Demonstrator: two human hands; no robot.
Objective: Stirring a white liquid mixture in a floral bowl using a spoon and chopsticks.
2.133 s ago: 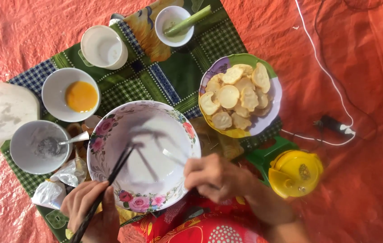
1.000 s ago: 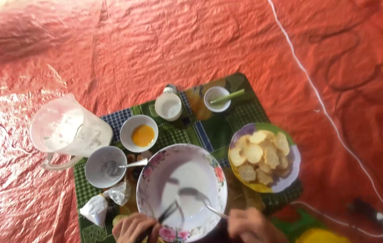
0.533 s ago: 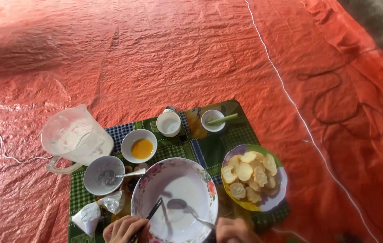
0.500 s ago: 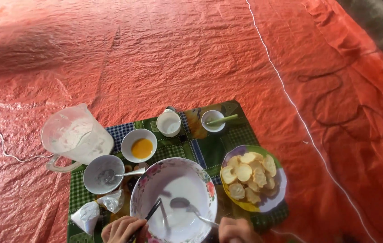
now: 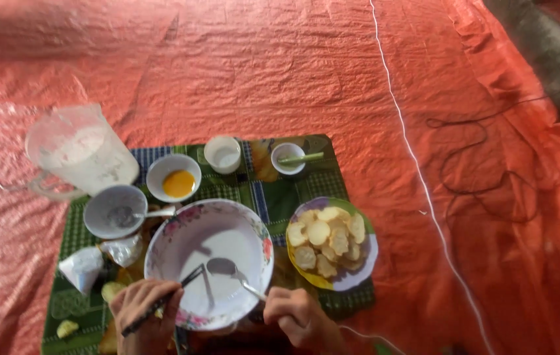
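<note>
A large white bowl with a flowered rim [image 5: 254, 227] holds white batter at the near edge of the green checked cloth [image 5: 273, 197]. My left hand [image 5: 142, 312] grips dark chopsticks [image 5: 162, 302] whose tips reach into the batter. My right hand [image 5: 300, 315] holds a metal spoon [image 5: 231, 271] with its bowl resting in the batter. To the right of the bowl stands a plate of pale round slices [image 5: 329, 240].
Behind the big bowl: a small bowl of beaten egg [image 5: 173, 177], a white cup [image 5: 222, 154], a small bowl with a green stalk [image 5: 291, 158], a grey bowl with a spoon [image 5: 116, 212], a plastic jug [image 5: 79, 151]. White bags [image 5: 86, 266] at left. A white cable [image 5: 418, 177] crosses the red tarp.
The view pulled back and tilted up from a close look at the bowl, then shifted right. Both hands stayed at the bowl, chopsticks and spoon still in the batter.
</note>
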